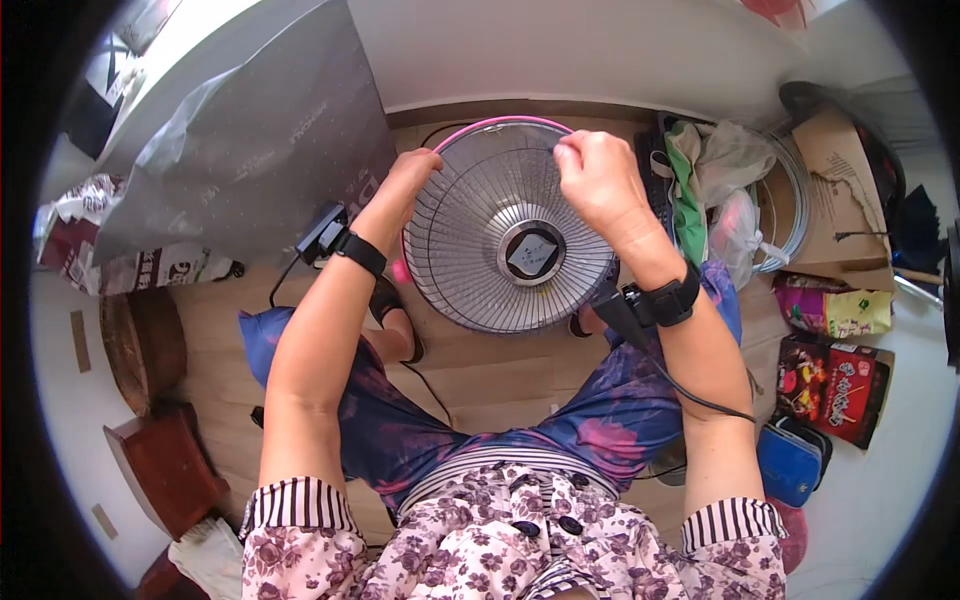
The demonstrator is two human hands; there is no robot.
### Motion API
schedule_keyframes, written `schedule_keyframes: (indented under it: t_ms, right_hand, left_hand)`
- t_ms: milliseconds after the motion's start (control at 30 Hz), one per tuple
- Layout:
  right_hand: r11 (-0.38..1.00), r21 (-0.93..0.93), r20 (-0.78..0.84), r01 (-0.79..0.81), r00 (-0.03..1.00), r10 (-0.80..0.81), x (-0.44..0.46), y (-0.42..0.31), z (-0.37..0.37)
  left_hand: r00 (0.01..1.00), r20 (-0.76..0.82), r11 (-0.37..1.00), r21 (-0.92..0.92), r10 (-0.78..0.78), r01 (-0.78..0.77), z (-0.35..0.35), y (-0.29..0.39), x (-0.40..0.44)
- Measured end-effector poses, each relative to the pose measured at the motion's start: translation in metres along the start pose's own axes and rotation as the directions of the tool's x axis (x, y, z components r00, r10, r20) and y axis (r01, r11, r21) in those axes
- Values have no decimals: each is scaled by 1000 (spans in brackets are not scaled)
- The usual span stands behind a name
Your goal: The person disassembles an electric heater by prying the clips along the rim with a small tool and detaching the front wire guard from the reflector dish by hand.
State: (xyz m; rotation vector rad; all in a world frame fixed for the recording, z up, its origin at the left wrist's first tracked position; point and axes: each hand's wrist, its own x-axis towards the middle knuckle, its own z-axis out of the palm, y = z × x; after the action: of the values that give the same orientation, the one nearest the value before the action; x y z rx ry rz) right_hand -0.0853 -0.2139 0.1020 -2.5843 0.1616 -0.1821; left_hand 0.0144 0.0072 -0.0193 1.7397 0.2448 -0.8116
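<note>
Beyond the trousers (400,425) at lower centre, the fan (532,252) sits at upper centre, guard upward. The left hand (412,183) bends over its upper-left rim (520,120), its grip too hidden to tell; the right hand's (602,185) grip is pressed together at upper right. Rim work seems in hand; the next move likely calls for even, careful fingers.

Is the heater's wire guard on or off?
On: the wire guard covers the heater, inside the pink rim; I cannot tell whether it's fastened.
</note>
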Motion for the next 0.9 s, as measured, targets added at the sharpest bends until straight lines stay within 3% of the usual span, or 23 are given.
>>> schedule_keyframes:
  t_ms: [167, 267, 300, 400, 433, 533, 633, 900]
  right_hand:
    - [983, 99, -158, -152, 973, 166, 16, 27, -5]
    - [946, 175, -87, -271, 953, 289, 22, 44, 5]
    - [955, 119, -104, -272, 953, 284, 22, 49, 12]
    - [884, 124, 99, -450, 892, 441, 19, 59, 32]
    - [875, 94, 58, -474, 880, 471, 17, 61, 46]
    - [915, 24, 46, -403, 915, 401, 10, 53, 55]
    - [919, 86, -27, -386, 921, 389, 7, 45, 57]
    - [940, -13, -111, -340, 935, 336, 3, 48, 67]
  left_hand:
    - [993, -113, 999, -16, -41, 39, 5, 1, 1]
    - [997, -77, 999, -35, 30, -33, 1, -10, 12]
    - [996, -69, 997, -58, 49, -53, 0, -12, 14]
    - [997, -35, 992, -108, 64, -68, -3, -17, 22]
    - [998, -22, 990, -126, 61, -63, -2, -15, 22]
    - [997, 76, 975, -223, 10, 8, -2, -9, 16]
    - [995, 7, 993, -62, 99, -99, -4, -18, 22]
    - [987, 13, 987, 18, 161, -161, -4, -20, 22]
